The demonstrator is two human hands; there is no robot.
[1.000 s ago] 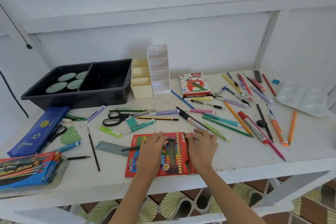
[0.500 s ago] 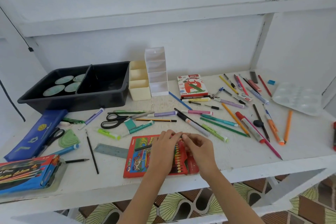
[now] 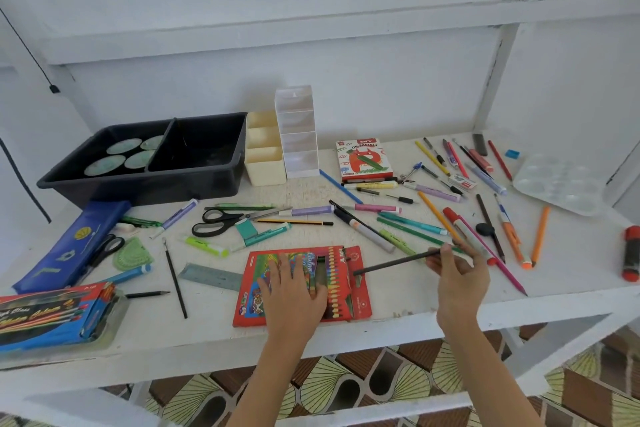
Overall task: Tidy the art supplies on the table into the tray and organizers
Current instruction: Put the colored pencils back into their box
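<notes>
Honestly this tidy-up is barely getting going. The black tray (image 3: 138, 184) is sitting behind and to the left of the crayon box (image 3: 358, 302), and it's only holding a few round discs (image 3: 123, 147) in its left half. The right half is looking empty to me, though it's so dark in there I can't be sure. The cream organizer (image 3: 265, 166) and the white organizer (image 3: 299, 156) are standing straight behind the crayon box, and nothing is poking out of either one.

Hands are working apart. The left hand (image 3: 294, 288) is lying flat with its fingers spread, pressing on the crayon box. The right hand (image 3: 457, 274) is pinching a dark pencil (image 3: 394, 262) by its far end, just right of the box, with the tip pointing back at the box flap.

Pretty much everything else is waiting on the counter (image 3: 415, 302). Pens and markers are lying all over behind and to the right of the crayon box, with the scissors (image 3: 225, 220) and ruler (image 3: 211, 276) to its left and the blue pencil case (image 3: 69, 246) further left. The oil pastels box (image 3: 363, 158) is behind it, and the paint palette (image 3: 557, 184) is far off to its right. I'm guessing that pencil is heading for an organizer.
</notes>
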